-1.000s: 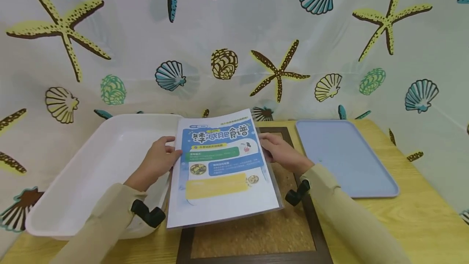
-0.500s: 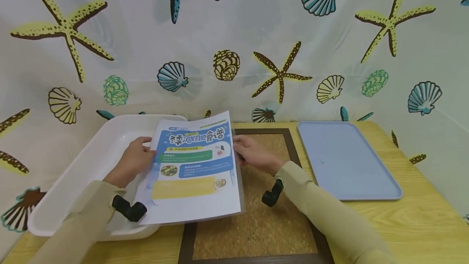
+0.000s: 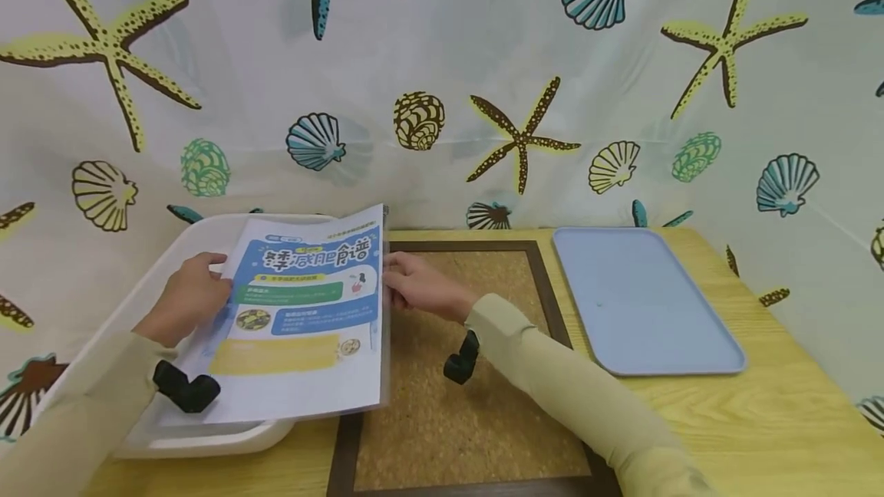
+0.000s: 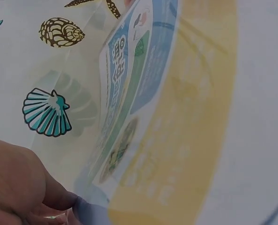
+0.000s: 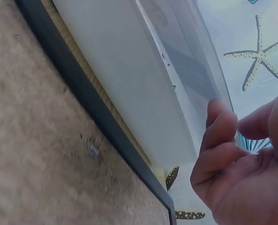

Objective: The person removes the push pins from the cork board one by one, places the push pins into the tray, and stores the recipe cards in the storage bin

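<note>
Both hands hold up a printed poster sheet (image 3: 304, 328) in a clear plastic sleeve, blue at the top with a yellow block lower down. The left hand (image 3: 188, 294) pinches its left edge, thumb to the front; the left wrist view shows the thumb pressed on the sheet's edge. On the opposite edge the right hand (image 3: 424, 284) grips with curled fingers, partly behind the sheet. Most of the poster hangs over the white plastic tub (image 3: 159, 271), hiding much of its inside; its right edge reaches past the tub's side.
A cork board (image 3: 470, 420) with a dark brown frame lies on the wooden table (image 3: 773, 420), right of the tub. Farther right rests a pale blue tray (image 3: 649, 297). Behind everything hangs a white curtain (image 3: 387, 44) printed with starfish and shells.
Both hands have carried the poster sheet leftward, from over the cork board to over the white tub. The tub, board and tray stay in place.
</note>
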Demonstrator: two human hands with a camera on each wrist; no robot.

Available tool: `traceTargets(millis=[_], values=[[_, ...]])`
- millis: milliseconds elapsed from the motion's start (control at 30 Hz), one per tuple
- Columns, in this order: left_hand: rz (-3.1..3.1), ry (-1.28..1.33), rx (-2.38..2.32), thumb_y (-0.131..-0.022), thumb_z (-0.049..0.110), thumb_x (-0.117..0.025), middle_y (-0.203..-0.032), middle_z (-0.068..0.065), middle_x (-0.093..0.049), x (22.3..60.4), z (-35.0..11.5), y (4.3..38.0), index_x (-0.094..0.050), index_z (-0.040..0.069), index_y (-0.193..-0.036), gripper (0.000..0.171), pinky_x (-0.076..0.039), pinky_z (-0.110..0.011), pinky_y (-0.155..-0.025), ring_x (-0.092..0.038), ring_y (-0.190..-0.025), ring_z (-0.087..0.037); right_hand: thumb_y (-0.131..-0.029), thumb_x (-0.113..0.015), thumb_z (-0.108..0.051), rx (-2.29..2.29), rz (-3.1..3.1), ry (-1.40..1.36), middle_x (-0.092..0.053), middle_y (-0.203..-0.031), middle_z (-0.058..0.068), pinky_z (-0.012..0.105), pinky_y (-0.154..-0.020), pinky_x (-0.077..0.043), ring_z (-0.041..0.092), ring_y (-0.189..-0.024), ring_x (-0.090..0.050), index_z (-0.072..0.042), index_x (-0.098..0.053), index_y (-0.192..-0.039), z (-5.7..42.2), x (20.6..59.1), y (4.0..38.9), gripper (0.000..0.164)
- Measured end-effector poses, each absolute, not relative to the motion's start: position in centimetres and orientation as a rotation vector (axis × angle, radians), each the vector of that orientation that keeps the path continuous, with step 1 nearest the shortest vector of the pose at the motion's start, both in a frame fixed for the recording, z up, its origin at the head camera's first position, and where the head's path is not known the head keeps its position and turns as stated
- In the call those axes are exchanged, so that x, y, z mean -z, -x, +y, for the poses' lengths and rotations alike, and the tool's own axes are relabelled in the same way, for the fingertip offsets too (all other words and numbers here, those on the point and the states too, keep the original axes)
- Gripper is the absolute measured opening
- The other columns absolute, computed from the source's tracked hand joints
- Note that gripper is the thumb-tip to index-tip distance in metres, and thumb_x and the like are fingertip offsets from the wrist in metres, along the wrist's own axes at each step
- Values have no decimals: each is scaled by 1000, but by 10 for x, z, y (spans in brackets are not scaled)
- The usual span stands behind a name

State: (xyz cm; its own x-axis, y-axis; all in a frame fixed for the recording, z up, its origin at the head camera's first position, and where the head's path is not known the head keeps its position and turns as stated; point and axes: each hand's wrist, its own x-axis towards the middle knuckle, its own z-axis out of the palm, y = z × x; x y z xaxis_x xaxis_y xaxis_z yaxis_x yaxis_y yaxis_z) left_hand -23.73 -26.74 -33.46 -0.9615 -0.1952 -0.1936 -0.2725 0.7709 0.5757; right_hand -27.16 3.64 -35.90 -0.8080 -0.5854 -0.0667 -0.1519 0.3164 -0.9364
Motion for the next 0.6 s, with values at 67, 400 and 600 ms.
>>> traceTargets(millis=[67, 400, 600], values=[[2839, 391, -950, -98, 8, -38, -131, -40, -36, 331, -272, 238, -13, -14, -146, 59, -44, -57, -97, -50, -108, -45, -103, -41, -14, 1505, 2176, 675, -55, -79, 6, 30, -62, -40, 18, -67, -49, -1, -48, -130, 31, 357, 274, 30], [2846, 479, -905, -95, 7, -35, -126, -39, -37, 332, -306, 240, -10, -16, -146, 61, -50, -50, -83, -52, -99, -43, -102, -47, -13, 1539, 2135, 633, -59, -74, 8, 27, -60, -42, 15, -62, -50, -2, -48, -133, -5, 357, 277, 33], [2829, 578, -896, -97, 12, -37, -124, -40, -38, 340, -330, 238, -7, -15, -146, 64, -50, -51, -84, -51, -96, -43, -98, -55, -14, 1546, 2215, 586, -65, -73, 7, 23, -58, -47, 17, -58, -54, 1, -51, -129, -34, 362, 269, 35]])
